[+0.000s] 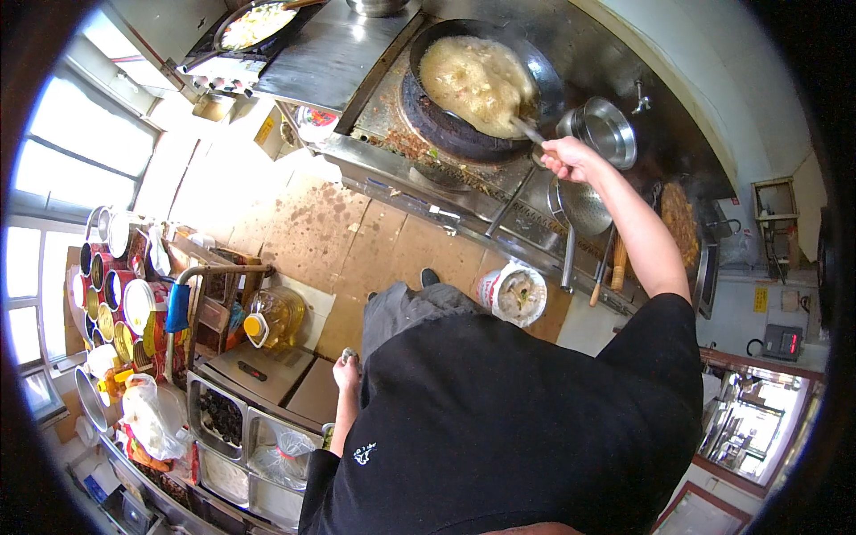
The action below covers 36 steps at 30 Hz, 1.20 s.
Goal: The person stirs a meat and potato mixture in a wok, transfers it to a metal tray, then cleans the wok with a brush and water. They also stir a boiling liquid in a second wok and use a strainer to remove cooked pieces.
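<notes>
At the upper right my right hand (568, 159) is closed around the handle of a ladle or spatula (529, 130), whose head is hidden in the food. Pale, foamy, steaming liquid with food (471, 80) fills much of a large black wok (547, 73) on the range. My left hand (346, 371) hangs low by my side, its fingers closed on a crumpled greyish cloth (350, 354). A perforated metal strainer (587, 206) and steel pots (608, 130) lie right of the wok, near my right forearm.
A bucket of scraps (520, 294) stands on the floor by the range. Behind my left hand are a jug of yellow oil (277, 314), a counter with steel food trays (219, 418) and stacked cans (117, 287). A pan of chopped food (257, 27) sits at the upper left.
</notes>
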Each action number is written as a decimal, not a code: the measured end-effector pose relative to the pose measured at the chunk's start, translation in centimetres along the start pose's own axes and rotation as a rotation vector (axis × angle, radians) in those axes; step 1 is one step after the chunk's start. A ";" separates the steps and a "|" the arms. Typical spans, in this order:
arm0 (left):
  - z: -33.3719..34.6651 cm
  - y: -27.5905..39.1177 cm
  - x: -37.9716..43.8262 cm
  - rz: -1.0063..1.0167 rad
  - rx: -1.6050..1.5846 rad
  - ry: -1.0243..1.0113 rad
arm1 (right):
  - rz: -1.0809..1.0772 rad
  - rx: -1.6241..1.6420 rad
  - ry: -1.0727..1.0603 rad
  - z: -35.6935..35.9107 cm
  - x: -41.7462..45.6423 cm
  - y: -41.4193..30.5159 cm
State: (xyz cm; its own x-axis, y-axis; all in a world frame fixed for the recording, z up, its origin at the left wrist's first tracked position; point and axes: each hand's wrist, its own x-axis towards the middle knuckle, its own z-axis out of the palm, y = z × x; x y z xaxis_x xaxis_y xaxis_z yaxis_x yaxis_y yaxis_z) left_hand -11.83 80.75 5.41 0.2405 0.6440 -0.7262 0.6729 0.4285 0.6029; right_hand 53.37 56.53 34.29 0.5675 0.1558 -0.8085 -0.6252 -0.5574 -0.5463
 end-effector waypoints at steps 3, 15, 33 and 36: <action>-0.4 -2.5 1.7 0.023 0.006 0.002 | 0.044 0.180 -0.133 3.4 1.4 -0.7; -0.9 -1.8 -0.2 -0.055 -0.086 0.051 | 0.035 0.812 -0.482 9.1 6.7 -1.4; -0.8 -1.3 0.9 0.040 -0.048 0.036 | 0.010 0.958 -0.602 9.3 6.0 -2.0; -0.8 -1.2 0.2 0.030 -0.025 0.059 | -0.006 1.144 -0.779 7.4 8.7 -1.4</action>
State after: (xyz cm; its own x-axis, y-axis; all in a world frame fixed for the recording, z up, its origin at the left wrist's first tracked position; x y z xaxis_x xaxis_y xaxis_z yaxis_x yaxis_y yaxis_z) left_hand -13.19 80.90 4.81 0.2180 0.6931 -0.6871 0.6481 0.4236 0.6329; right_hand 55.17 64.66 26.41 0.3661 0.7778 -0.5108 -0.9260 0.3586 -0.1176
